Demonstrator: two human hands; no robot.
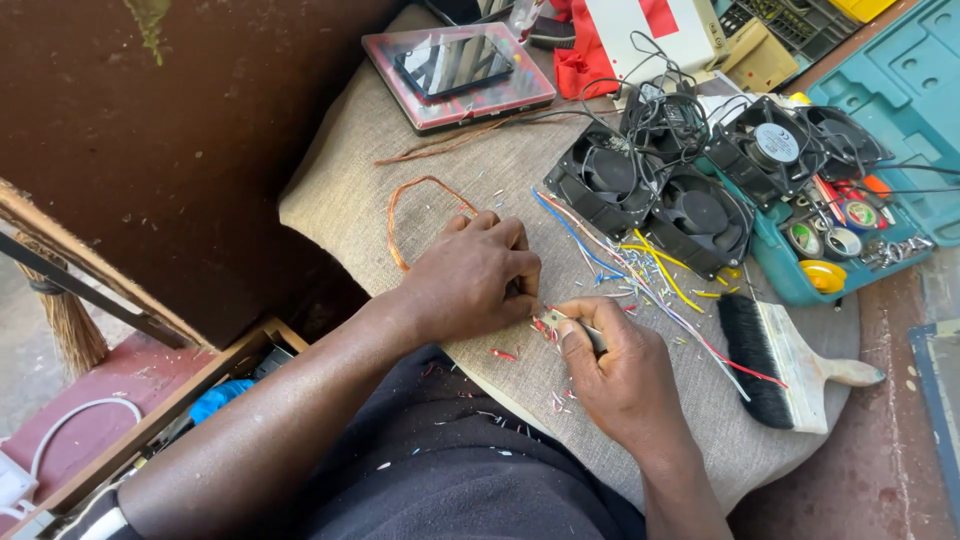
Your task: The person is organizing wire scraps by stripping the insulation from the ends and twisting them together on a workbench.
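Observation:
My left hand (480,275) rests fist-like on the burlap-covered board (400,140), fingers pinched on the end of a thin red wire (545,318). My right hand (620,375) is closed around a small metal tool (565,322) whose tip meets that wire end. The red wire runs with blue, yellow and white wires (640,275) toward several black cooling fans (655,190). Small cut bits of insulation (503,354) lie scattered under both hands.
A copper wire loop (400,215) lies left of my left hand. A black-bristled paintbrush (785,365) lies at right. A teal toolbox (880,150) with small parts sits far right, and a flat case with a phone (455,70) on it at the back.

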